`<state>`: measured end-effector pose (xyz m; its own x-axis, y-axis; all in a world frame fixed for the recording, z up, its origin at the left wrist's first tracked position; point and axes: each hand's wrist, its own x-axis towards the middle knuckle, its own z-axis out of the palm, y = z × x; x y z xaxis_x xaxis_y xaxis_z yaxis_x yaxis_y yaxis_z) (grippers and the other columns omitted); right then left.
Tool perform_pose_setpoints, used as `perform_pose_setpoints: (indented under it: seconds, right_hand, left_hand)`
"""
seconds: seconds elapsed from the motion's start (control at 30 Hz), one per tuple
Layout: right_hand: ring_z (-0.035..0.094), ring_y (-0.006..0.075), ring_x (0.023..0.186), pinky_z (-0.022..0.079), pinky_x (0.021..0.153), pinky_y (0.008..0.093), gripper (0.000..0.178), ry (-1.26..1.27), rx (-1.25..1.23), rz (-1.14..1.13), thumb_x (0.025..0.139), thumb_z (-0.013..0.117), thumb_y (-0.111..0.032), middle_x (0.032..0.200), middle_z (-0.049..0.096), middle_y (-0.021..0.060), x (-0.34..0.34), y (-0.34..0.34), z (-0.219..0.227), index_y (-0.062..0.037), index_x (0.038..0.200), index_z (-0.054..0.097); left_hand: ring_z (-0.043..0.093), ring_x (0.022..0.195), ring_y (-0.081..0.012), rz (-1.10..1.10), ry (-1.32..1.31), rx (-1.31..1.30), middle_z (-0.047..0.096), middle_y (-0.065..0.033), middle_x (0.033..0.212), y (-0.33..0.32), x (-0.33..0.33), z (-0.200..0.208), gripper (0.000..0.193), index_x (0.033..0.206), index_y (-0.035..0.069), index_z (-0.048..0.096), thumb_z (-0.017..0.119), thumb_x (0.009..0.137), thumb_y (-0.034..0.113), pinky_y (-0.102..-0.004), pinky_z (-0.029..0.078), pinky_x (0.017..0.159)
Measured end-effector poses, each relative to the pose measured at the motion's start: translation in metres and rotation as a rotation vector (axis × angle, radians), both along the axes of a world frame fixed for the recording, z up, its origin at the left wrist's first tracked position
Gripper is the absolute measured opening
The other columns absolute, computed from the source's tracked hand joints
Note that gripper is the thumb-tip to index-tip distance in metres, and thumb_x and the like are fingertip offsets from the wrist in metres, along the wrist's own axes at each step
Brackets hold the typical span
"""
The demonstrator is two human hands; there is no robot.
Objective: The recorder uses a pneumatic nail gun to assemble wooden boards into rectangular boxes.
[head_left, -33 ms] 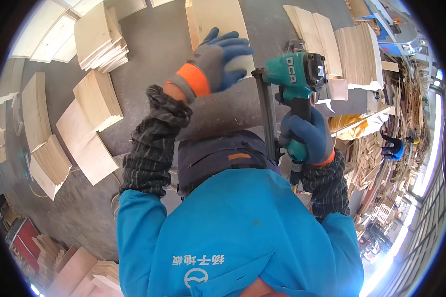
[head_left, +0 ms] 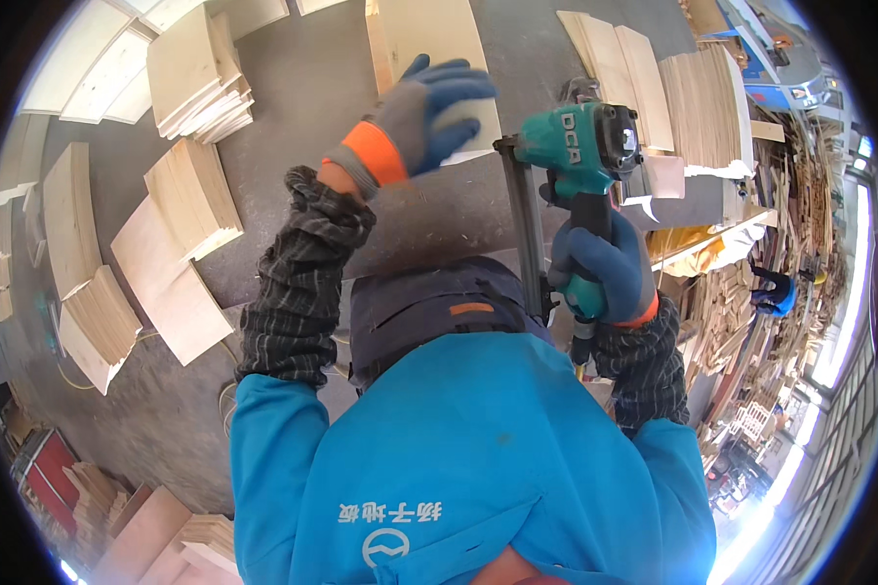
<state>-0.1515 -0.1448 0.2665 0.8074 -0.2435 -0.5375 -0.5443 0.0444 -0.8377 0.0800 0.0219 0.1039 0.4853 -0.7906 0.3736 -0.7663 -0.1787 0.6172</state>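
My right hand, in a blue and grey work glove, is wrapped round the black grip of a teal nail gun. Its long dark magazine runs down toward my lap, left of the grip. My left hand, gloved the same way with an orange cuff, is raised in front of me with its fingers stretched out and nothing in them. Beyond that hand lies a pale wooden board, partly covered by the glove in this view.
Stacked boards and further piles stand to the left. More stacks are at the far right, past the nail gun. Scrap wood is heaped along the right, where another person in blue is visible. A thin hose lies on the floor.
My left hand has shifted slightly to the left, away from the nail gun, its fingers still extended. My right hand and the nail gun have barely moved.
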Motion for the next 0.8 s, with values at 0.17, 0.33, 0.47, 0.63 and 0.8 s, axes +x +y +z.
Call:
perform_pose_setpoints:
  seconds: [0.17,0.33,0.47,0.63,0.8]
  right_hand:
    - [0.066,0.0182,0.069,0.053,0.065,0.0322,0.062,0.040,-0.047,0.027,0.089,0.064,-0.031,0.079,0.065,0.0092,0.001,-0.001,-0.014,0.0108,0.134,0.059]
    - [0.065,0.0183,0.068,0.053,0.065,0.0326,0.061,0.061,-0.026,0.064,0.088,0.065,-0.031,0.079,0.065,0.0094,0.009,0.004,-0.010,0.0113,0.131,0.060]
    - [0.065,0.0176,0.068,0.053,0.065,0.0321,0.065,0.071,-0.013,0.066,0.088,0.064,-0.030,0.078,0.066,0.0086,0.011,0.005,-0.009,0.0122,0.137,0.058]
    - [0.065,0.0180,0.068,0.053,0.064,0.0327,0.064,0.061,-0.011,0.064,0.087,0.065,-0.031,0.079,0.065,0.0089,0.014,0.008,-0.005,0.0111,0.135,0.059]
    - [0.065,0.0182,0.068,0.053,0.064,0.0326,0.066,0.075,-0.022,0.069,0.087,0.065,-0.031,0.079,0.065,0.0093,0.012,0.005,-0.007,0.0111,0.137,0.058]
  left_hand:
    - [0.053,0.147,-0.0397,0.358,-0.223,-0.272,0.063,-0.0144,0.152,0.009,0.010,-0.013,0.043,0.136,0.015,0.074,0.079,0.093,0.017,-0.0531,0.042,0.122]
    - [0.055,0.143,-0.0425,0.600,0.125,-0.415,0.061,-0.0245,0.150,0.004,-0.008,-0.033,0.072,0.154,0.004,0.055,0.084,0.090,0.021,-0.0482,0.050,0.116]
    - [0.063,0.135,-0.0378,0.471,0.600,-0.526,0.060,-0.0280,0.149,-0.002,-0.010,-0.044,0.088,0.163,-0.002,0.037,0.083,0.092,0.021,-0.0430,0.056,0.109]
    - [0.067,0.131,-0.0347,0.443,0.549,-0.533,0.059,-0.0299,0.149,-0.002,-0.009,-0.050,0.088,0.165,-0.002,0.033,0.081,0.094,0.019,-0.0386,0.063,0.096]
    - [0.066,0.132,-0.0364,0.445,0.637,-0.538,0.059,-0.0313,0.150,-0.003,-0.011,-0.045,0.089,0.166,-0.001,0.033,0.081,0.094,0.019,-0.0411,0.061,0.101]
